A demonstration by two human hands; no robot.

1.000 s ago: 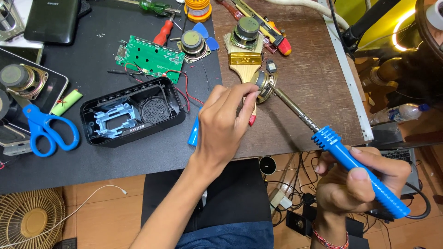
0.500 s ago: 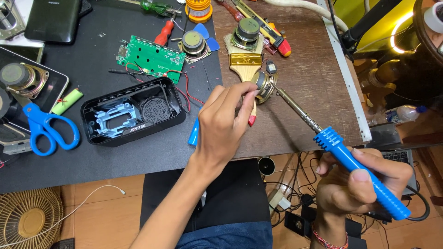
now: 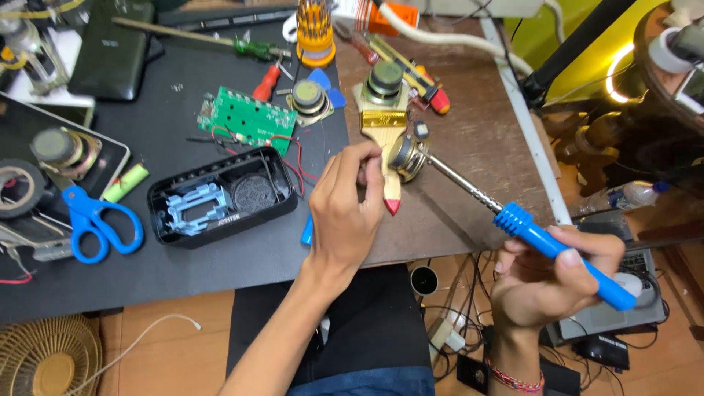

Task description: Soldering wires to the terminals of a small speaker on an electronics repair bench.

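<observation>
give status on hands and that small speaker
Left hand pinching small round speaker. Right hand gripping blue-handled soldering iron, tip at speaker.

— What's the room like from my feed?
— I see a brown wooden surface (image 3: 469, 147) half covered by a dark grey mat (image 3: 147, 271), over an orange-tan floor (image 3: 176, 352).
— Light?
— A glowing ring lamp (image 3: 623, 70) at right against a yellow-green wall (image 3: 587, 51).

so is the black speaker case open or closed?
Open. The black speaker case lies on the table with no cover; a blue frame and a round part show inside. The green circuit board lies outside it.
</observation>
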